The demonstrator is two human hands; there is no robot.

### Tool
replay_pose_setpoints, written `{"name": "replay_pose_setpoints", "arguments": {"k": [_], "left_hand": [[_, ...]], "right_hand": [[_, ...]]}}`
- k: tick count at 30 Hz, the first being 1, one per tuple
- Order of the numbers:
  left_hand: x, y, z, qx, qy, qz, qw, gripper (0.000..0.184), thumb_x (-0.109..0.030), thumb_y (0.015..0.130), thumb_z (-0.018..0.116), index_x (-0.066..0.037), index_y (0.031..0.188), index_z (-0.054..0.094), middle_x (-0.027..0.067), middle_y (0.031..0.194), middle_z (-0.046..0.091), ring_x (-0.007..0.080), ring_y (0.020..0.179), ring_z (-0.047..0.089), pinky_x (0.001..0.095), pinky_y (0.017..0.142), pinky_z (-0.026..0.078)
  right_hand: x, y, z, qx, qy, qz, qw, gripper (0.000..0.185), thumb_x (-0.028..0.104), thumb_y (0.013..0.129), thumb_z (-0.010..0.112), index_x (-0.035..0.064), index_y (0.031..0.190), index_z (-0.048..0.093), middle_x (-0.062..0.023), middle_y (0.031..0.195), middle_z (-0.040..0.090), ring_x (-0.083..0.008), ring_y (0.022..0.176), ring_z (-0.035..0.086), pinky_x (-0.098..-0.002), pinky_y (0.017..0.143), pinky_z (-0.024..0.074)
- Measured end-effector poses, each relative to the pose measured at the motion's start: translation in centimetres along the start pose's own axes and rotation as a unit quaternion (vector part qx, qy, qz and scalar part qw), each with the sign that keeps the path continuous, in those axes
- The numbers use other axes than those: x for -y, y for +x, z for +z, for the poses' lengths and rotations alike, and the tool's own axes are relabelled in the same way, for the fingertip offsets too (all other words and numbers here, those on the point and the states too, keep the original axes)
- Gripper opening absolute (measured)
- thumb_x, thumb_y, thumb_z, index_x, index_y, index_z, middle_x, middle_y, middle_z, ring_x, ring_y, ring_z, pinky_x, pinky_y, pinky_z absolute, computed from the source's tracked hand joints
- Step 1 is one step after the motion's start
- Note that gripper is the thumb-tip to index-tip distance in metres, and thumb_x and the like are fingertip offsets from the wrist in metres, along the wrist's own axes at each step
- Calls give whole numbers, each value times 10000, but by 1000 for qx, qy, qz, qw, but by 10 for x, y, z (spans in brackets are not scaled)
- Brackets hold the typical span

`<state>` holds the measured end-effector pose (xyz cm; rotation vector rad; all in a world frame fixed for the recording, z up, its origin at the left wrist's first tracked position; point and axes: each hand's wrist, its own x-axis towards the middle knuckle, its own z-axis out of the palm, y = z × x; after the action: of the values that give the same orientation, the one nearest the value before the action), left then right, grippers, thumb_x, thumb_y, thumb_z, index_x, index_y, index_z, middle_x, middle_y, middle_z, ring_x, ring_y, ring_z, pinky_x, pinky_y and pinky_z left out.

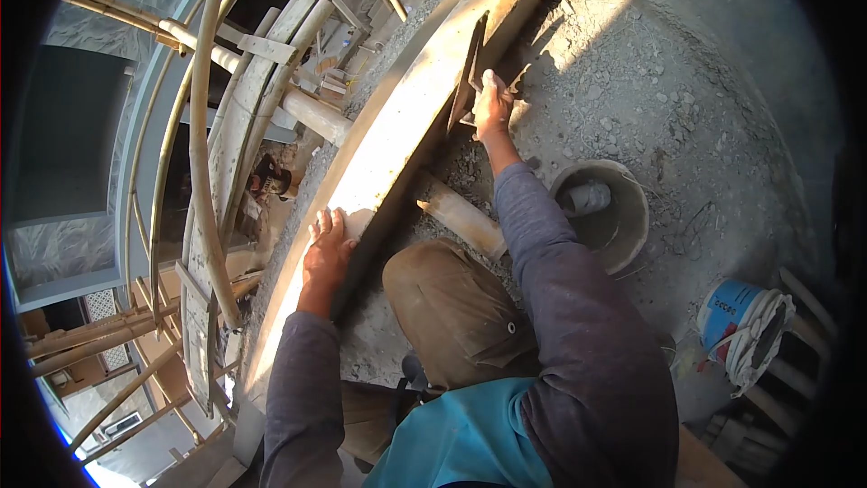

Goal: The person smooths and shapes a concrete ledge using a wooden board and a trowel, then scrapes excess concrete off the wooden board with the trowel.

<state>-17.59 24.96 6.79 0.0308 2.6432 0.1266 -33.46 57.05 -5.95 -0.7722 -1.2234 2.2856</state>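
Observation:
My left hand (pixel 327 258) lies flat on the sunlit top of a long, low concrete parapet (pixel 384 149), its fingers slightly apart. Farther along, my right hand (pixel 492 111) is closed round the handle of a plastering trowel (pixel 468 68). The trowel's dark, flat blade stands on edge at the parapet's near side; whether it touches the face I cannot tell. Part of the handle is hidden by my fingers. Below my right forearm sits a bucket (pixel 638 222) with a pale container (pixel 591 198) inside.
Bamboo scaffolding (pixel 200 127) rises beyond the parapet, above a lower level where a person (pixel 271 178) seems to be. A round post (pixel 462 217) juts out near my knee. Rubble (pixel 632 100) covers the floor at right, with a blue-labelled bucket (pixel 730 307) and wood pieces.

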Motion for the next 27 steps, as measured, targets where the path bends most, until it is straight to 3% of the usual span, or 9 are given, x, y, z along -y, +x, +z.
{"name": "replay_pose_setpoints", "arguments": {"k": [2,5,6,8,12,17,23,25,27], "left_hand": [[2,1,0,1,-3,5,1000,669,-251,887,606,-150,1463,281,183,1520,218,416,1385,220,420,1098,312],[0,1,-5,18,4,17,1000,671,-266,895,558,-112,1470,248,221,1512,210,467,1363,230,444,1087,315],[4,4,-1,19,7,20,1000,671,-266,895,558,-112,1470,248,221,1512,210,467,1363,230,444,1087,315],[15,7,12,-29,-1,38,999,669,-255,878,613,-153,1458,295,174,1523,216,435,1382,211,428,1094,315],[6,3,0,7,4,33,999,677,-284,893,552,-107,1471,246,215,1519,197,461,1366,229,445,1085,315],[6,3,3,5,4,28,1000,670,-316,906,533,-117,1474,239,199,1526,191,455,1373,217,439,1088,313],[4,4,5,-6,7,8,1000,671,-271,891,591,-167,1470,268,160,1531,203,430,1378,230,424,1095,316],[2,3,4,-5,8,12,1000,671,-273,893,590,-166,1470,266,159,1532,199,427,1379,231,424,1096,315],[2,2,2,-2,11,10,1000,670,-275,894,589,-166,1470,264,157,1534,195,424,1380,232,424,1097,314]], "right_hand": [[-8,-61,-1,46,-51,1,998,358,341,935,552,50,726,552,44,641,434,-80,604,391,-277,544,353],[-16,-140,-8,133,-164,-27,977,308,317,927,523,44,844,638,-33,649,512,-99,623,456,-299,580,413],[-16,-152,-12,163,-132,-110,972,333,325,933,522,30,813,619,-26,636,504,-96,614,446,-294,572,406],[10,-149,-17,141,-135,-127,973,367,333,942,518,18,766,582,-5,617,479,-97,597,423,-284,556,385],[12,-49,-27,-13,-97,-45,994,395,334,948,521,45,678,505,44,591,405,-92,563,391,-279,519,343],[1,39,-19,53,48,-57,996,334,325,938,565,129,674,508,80,565,386,-30,492,336,-228,450,285],[-20,-65,-7,86,-62,-28,994,346,282,946,525,45,694,520,52,614,408,-55,593,365,-260,523,330],[-25,-116,-14,122,-140,-147,972,308,245,931,487,21,725,532,45,631,442,-58,620,388,-265,542,353],[-4,-125,-21,156,-144,-170,962,341,265,936,485,29,692,510,42,616,448,-68,575,401,-257,524,361]]}}
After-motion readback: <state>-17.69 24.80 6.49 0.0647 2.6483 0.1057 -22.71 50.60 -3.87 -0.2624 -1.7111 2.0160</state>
